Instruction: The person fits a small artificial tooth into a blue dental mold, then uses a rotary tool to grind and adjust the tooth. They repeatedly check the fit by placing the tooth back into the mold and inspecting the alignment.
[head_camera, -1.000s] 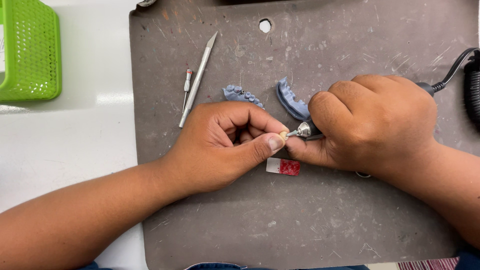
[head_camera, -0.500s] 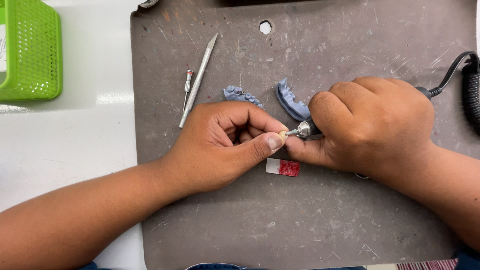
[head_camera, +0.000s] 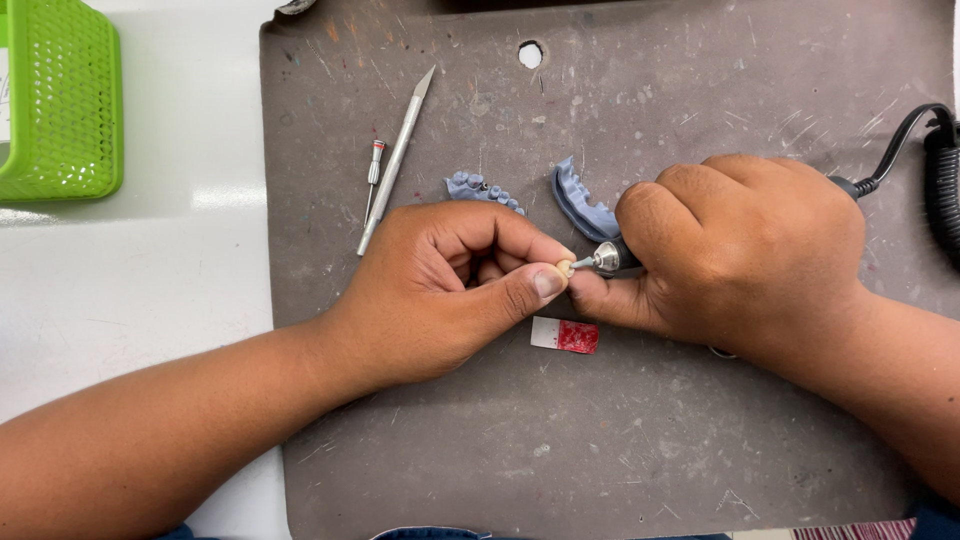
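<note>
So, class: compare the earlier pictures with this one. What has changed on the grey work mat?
Nothing visibly changed: the left hand still pinches the small pale piece and the right hand still holds the corded metal-tipped handpiece against it.

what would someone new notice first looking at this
The two hands meeting mid-mat: the left hand pinches a tiny pale piece at its fingertips, and the right hand presses the metal tip of a corded handpiece against it. Just behind them on the scuffed grey mat lie two blue-grey dental models, and a red-and-white strip lies just below the hands. A bright green basket stands at the far left on the white table.
</note>
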